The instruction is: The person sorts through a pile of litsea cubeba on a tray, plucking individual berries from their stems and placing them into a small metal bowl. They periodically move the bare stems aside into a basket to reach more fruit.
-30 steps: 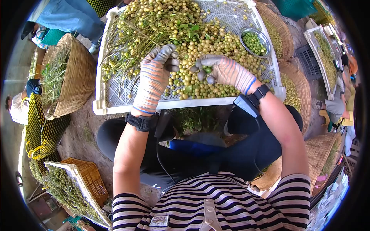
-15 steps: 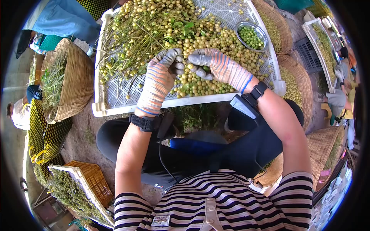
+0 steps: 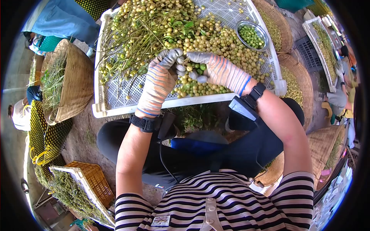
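My left hand (image 3: 165,71), in a striped glove with grey fingers, is closed in a pinch over the tray; what lies between its fingertips is hidden. Close beside it, my gloved right hand (image 3: 217,70) curls around a few small green fruits (image 3: 200,68), its thumb reaching toward the left fingertips. A yellowish fruit (image 3: 189,68) shows between the two hands. Beneath them, a white lattice tray (image 3: 181,103) bears loose yellow round fruits (image 3: 216,42) and a heap of fruit-bearing stems (image 3: 135,42). A metal bowl (image 3: 265,47) of green fruits stands at the tray's right side.
Wicker baskets of yellow fruit (image 3: 293,86) stand right of the tray. To the left are a tall wicker basket (image 3: 77,81) of stems and an orange crate (image 3: 90,177) beside a stem-filled tray. Other people sit or stand at both sides, one in blue clothing (image 3: 65,23).
My right hand has turned and opened slightly, so more green fruits show in its curled fingers. The left hand has barely moved.
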Demonstrator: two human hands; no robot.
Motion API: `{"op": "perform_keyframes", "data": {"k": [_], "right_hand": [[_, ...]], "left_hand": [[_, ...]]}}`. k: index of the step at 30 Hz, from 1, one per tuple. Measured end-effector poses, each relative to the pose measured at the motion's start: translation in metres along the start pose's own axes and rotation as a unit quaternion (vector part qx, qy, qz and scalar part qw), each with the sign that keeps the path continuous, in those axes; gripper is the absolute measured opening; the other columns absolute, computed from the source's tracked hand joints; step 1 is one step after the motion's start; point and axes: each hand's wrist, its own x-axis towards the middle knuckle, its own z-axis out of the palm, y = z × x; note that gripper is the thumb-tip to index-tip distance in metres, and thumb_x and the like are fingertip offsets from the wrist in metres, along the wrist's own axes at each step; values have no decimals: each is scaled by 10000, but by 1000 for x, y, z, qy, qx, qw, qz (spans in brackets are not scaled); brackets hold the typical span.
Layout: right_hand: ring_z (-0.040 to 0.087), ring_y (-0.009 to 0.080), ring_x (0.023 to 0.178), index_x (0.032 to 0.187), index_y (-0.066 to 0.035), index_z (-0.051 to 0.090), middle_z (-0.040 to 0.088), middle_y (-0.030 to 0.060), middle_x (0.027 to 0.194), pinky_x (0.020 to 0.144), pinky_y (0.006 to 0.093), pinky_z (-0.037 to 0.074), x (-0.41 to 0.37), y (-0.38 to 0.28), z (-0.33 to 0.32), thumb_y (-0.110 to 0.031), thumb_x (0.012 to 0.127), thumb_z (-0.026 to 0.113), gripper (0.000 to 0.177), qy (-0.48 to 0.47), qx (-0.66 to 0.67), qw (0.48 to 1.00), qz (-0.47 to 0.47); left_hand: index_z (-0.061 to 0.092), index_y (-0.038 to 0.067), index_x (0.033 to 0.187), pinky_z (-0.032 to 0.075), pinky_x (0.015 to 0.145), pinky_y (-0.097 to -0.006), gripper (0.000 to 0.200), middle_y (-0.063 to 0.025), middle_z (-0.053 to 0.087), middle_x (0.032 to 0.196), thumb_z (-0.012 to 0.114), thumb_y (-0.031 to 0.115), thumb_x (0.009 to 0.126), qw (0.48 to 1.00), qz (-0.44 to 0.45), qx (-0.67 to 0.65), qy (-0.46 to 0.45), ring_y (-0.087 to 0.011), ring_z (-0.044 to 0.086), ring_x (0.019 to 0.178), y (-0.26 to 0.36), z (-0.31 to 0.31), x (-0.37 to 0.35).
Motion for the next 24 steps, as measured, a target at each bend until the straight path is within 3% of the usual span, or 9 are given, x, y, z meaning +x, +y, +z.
{"op": "perform_keyframes", "data": {"k": [7, 9, 14, 16, 17, 20, 22, 24], "right_hand": [[530, 95, 579, 912, -81, 600, 565, -9, 730, 452, 215, 369, 1, 3, -4, -203, 831, 625, 148, 71, 4, 997, -29], [532, 61, 609, 1017, -108, 569, 571, -34, 809, 520, 194, 455, 5, 3, -13, -180, 840, 612, 196, 45, -31, 997, -54], [520, 102, 557, 1077, -85, 535, 557, 19, 775, 457, 189, 403, -3, 1, -7, -156, 857, 560, 232, 23, 39, 999, -29], [508, 94, 540, 1056, -80, 551, 546, 20, 733, 437, 187, 377, -6, -2, -4, -160, 865, 546, 208, 48, 51, 997, -44], [501, 84, 545, 1101, -78, 560, 545, 0, 693, 442, 197, 374, -4, -2, -8, -171, 868, 531, 252, 29, 30, 998, -43], [476, 73, 531, 1019, -85, 562, 529, -11, 674, 438, 201, 343, -10, -11, 5, -212, 868, 560, 197, -7, -112, 994, -18], [465, 73, 520, 966, -90, 561, 518, -20, 666, 428, 208, 327, -5, -6, 5, -235, 855, 590, 185, 30, -106, 994, -19], [476, 75, 520, 954, -91, 565, 523, -22, 667, 432, 199, 341, -7, -3, -1, -232, 850, 598, 178, 23, -83, 996, -13]], "left_hand": [[620, 4, 909, 478, 545, -257, 146, -60, 615, 730, 605, 130, 838, 1000, 1, 25, -9, -157, 577, 589, 1, -1, 2], [619, 4, 908, 478, 543, -257, 142, -59, 614, 729, 606, 126, 835, 999, 3, 31, -27, -158, 576, 589, -1, 1, 1], [615, 23, 918, 470, 548, -236, 134, -22, 601, 725, 602, 125, 833, 999, -11, 14, -35, -123, 562, 600, -6, -5, 3], [616, 42, 907, 455, 566, -209, 96, 4, 596, 751, 589, 108, 842, 999, -15, -29, -5, -81, 552, 646, -4, -4, 1], [616, 45, 900, 451, 567, -205, 89, 5, 597, 758, 595, 106, 839, 1000, 4, 14, -5, -79, 550, 653, -5, -5, 0], [619, 54, 875, 442, 553, -203, 83, 3, 595, 746, 622, 119, 823, 992, 66, 111, -7, -84, 543, 633, -11, -12, 7], [621, 56, 856, 436, 520, -218, 107, -8, 582, 702, 642, 152, 812, 999, -22, 22, -25, -109, 530, 576, -2, 3, -1], [617, 53, 863, 439, 526, -220, 115, -7, 583, 702, 640, 154, 814, 999, 5, 32, -9, -115, 533, 580, -6, 1, 1]]}}
